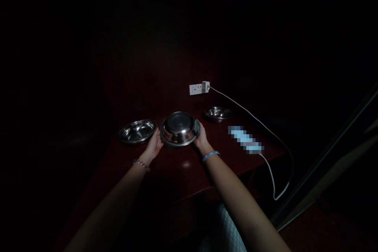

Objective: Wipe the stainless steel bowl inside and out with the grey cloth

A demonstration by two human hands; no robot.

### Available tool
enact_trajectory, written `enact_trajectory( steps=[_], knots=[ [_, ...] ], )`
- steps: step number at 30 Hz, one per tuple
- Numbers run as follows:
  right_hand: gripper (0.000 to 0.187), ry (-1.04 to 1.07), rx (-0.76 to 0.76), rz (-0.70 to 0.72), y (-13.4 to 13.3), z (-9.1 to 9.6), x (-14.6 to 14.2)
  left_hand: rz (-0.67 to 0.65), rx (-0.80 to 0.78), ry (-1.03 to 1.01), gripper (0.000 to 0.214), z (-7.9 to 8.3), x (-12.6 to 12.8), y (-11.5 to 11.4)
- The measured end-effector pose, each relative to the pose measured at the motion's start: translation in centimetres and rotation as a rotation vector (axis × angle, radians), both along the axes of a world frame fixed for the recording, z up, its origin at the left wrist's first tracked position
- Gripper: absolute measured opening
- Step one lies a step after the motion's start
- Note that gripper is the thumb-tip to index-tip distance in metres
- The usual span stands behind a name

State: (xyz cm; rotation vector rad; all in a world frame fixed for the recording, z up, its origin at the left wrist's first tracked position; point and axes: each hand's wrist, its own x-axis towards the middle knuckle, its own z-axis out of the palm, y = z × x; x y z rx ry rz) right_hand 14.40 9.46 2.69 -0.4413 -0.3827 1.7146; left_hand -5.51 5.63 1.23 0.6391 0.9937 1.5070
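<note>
Centrally, one bowl [178, 129], steel, upside down over the table [177, 181], between both hands; contact with the tabletop, impossible to tell. Left hand [153, 145]: gripping the bowl's left rim. Right hand [202, 138]: closed on a grey cloth [197, 128], against the bowl's right side. At left, one pan [138, 132], face up, just beside the left hand. Behind, at right, one dish [217, 114], face up. Nearer, one pixelated device [245, 140], with white cable [245, 109] to a charger [206, 86] at the wall socket [195, 89].

Wall socket [195, 89] | white charger [206, 86] plugged in | white cable [246, 110] | bright object [245, 140] (pixelated out) on dark-red table [184, 177]
</note>
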Motion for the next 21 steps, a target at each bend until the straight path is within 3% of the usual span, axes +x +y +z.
enact_trajectory(
  steps=[8, 21],
  knots=[
    [0.024, 0.044, -0.035, 0.004, -0.02, 0.14, 0.07, -0.008, 0.057, 0.012, 0.02, -0.53, -0.18, 0.53],
    [0.021, -0.034, 0.038, -0.002, 0.91, -0.65, 0.2, 0.032, 0.1, -0.063, 0.012, 0.22, 0.29, 0.2]
  ],
)
